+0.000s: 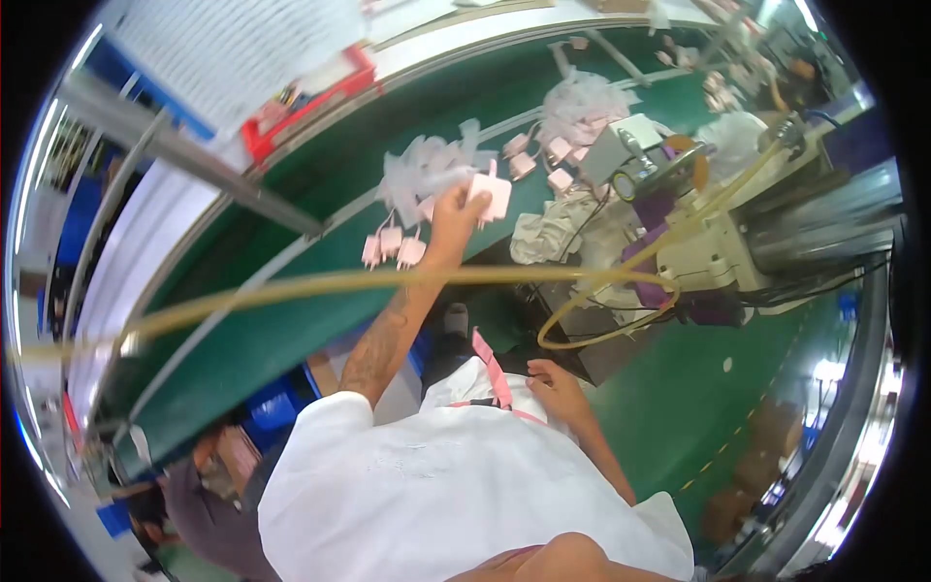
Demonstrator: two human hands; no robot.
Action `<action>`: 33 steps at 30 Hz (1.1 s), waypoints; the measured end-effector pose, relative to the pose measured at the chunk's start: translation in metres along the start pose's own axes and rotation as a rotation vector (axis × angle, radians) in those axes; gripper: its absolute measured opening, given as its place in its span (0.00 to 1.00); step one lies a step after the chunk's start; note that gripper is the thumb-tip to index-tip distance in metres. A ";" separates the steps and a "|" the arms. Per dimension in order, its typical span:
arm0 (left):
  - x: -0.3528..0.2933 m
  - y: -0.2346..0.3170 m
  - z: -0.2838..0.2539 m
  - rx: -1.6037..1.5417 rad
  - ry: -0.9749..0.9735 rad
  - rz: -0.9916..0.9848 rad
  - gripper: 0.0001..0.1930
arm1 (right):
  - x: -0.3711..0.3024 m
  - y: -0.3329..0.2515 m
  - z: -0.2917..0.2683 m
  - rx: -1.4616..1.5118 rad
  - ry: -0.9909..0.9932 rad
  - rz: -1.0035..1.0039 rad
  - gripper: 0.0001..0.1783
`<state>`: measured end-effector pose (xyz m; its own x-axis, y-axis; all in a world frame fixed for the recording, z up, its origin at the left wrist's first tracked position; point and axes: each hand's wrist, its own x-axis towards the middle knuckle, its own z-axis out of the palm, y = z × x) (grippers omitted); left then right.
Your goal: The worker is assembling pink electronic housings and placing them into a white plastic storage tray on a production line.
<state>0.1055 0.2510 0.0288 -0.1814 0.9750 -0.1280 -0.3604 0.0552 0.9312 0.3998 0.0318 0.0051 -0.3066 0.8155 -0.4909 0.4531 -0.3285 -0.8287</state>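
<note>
My left hand (pixel 454 221) reaches out over the green conveyor belt, its fingers closed on a pale pink, square-bodied charger (pixel 493 198). Just beyond it lies a heap of crumpled translucent plastic wrap (pixel 422 175). Several similar chargers (pixel 390 242) with short cords rest on the belt nearer to me, left of the hand. More chargers (pixel 521 160) sit to its right, beside a second heap of wrap (pixel 582 105). At my waist, against the white shirt, my right hand (pixel 560 390) holds nothing, with its fingers apart. A pink strap (pixel 493 369) hangs beside it.
A bench machine (pixel 693 257) with a round gauge (pixel 624 184) stands on the right. A yellowish hose (pixel 330 283) loops across the view, in front of my left forearm. A metal post (pixel 213 165) and a red tray (pixel 308 102) are at left. Another person (pixel 208 509) sits at lower left.
</note>
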 end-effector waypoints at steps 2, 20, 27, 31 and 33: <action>0.076 -0.018 -0.003 0.009 0.018 -0.004 0.12 | 0.012 -0.012 0.012 0.010 0.051 -0.011 0.22; 0.202 -0.263 -0.058 0.766 0.183 -0.155 0.16 | -0.029 0.051 0.035 0.055 0.419 0.387 0.23; 0.101 -0.159 -0.169 1.054 0.396 0.453 0.13 | -0.013 0.017 0.020 -0.001 0.378 0.339 0.23; 0.024 -0.146 -0.293 1.508 0.879 0.141 0.27 | -0.007 0.021 0.012 -0.018 0.352 0.331 0.24; 0.008 -0.168 -0.308 1.400 0.863 -0.113 0.29 | -0.003 0.018 0.013 0.040 0.327 0.391 0.24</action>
<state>-0.1175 0.1831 -0.2338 -0.8097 0.5793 0.0934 0.5619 0.7195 0.4082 0.3978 0.0168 -0.0115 0.1602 0.7319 -0.6624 0.4470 -0.6521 -0.6124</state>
